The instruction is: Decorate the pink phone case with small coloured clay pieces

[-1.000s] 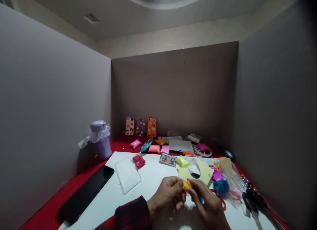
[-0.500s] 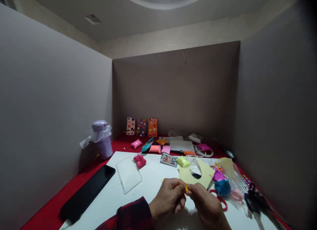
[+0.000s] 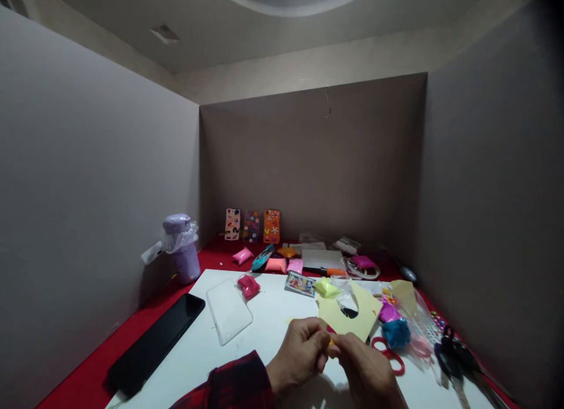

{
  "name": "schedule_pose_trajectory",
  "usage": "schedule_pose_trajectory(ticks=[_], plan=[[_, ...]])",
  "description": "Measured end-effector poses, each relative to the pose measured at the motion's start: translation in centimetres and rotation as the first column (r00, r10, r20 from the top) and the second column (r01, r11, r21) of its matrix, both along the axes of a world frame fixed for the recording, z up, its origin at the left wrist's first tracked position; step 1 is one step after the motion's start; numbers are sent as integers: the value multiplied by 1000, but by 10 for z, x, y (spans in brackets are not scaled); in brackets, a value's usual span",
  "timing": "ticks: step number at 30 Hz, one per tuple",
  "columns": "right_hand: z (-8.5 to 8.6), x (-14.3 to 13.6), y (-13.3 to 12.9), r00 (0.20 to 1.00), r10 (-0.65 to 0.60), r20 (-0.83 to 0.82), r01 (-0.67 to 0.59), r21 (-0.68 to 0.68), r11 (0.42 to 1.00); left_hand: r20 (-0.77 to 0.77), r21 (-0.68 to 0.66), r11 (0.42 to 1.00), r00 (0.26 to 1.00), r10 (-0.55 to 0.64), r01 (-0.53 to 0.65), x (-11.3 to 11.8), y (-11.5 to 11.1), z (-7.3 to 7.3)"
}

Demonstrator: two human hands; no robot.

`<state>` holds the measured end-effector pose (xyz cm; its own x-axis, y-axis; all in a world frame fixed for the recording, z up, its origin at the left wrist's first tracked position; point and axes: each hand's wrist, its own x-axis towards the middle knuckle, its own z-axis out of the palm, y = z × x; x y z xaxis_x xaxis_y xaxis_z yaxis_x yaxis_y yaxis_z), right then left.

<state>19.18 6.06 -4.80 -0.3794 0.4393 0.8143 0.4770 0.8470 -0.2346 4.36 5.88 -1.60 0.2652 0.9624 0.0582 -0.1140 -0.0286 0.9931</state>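
Observation:
My left hand [image 3: 302, 349] and my right hand [image 3: 368, 368] meet low in the middle, above the white board [image 3: 185, 362]. Between their fingertips is a small yellow piece [image 3: 332, 341], pinched from both sides and mostly covered by the fingers. Its exact kind is too small to make out. Just beyond the hands lies a pale yellow paper sheet [image 3: 363, 321] with a round cut-out. Beside my right hand, red-handled scissors [image 3: 399, 366] rest on the board. Left of my hands is a clear phone case [image 3: 229, 312], lying flat.
A black phone [image 3: 158, 341] and a lilac bottle [image 3: 187, 259] are on the left. A crimson packet [image 3: 249, 287], a sticker-covered box [image 3: 300, 284] and a lime packet [image 3: 326, 287] sit farther back. Keys [image 3: 453, 353] and a blue lump [image 3: 395, 334] are on the right. Decorated cases [image 3: 272, 225] lean behind.
Both hands stay together with slight finger movement around the yellow piece. My right hand has shifted a little to the left and down, uncovering more of the scissors.

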Motion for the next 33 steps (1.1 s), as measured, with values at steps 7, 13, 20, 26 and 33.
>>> schedule_pose_trajectory(ticks=[7, 13, 20, 26, 33], plan=[[-3, 3, 2, 979, -125, -158, 91, -205, 974, 74, -34, 999, 997, 3, -1, 4, 3, -4], [0, -3, 2, 973, -88, -214, 40, -217, 975, 69, -44, 999, 998, 11, -7, 2, 6, -7], [6, -2, 0, 991, -50, -123, 32, -146, 989, -16, -61, 998, 1000, 5, -6, -2, 7, -5], [6, 0, 0, 996, -23, -83, 14, -109, 994, -51, -76, 997, 999, 3, -7, -2, 7, -3], [5, -2, 3, 997, -32, -70, 18, -189, 982, 26, -72, 997, 999, -24, 25, -4, 7, -3]])
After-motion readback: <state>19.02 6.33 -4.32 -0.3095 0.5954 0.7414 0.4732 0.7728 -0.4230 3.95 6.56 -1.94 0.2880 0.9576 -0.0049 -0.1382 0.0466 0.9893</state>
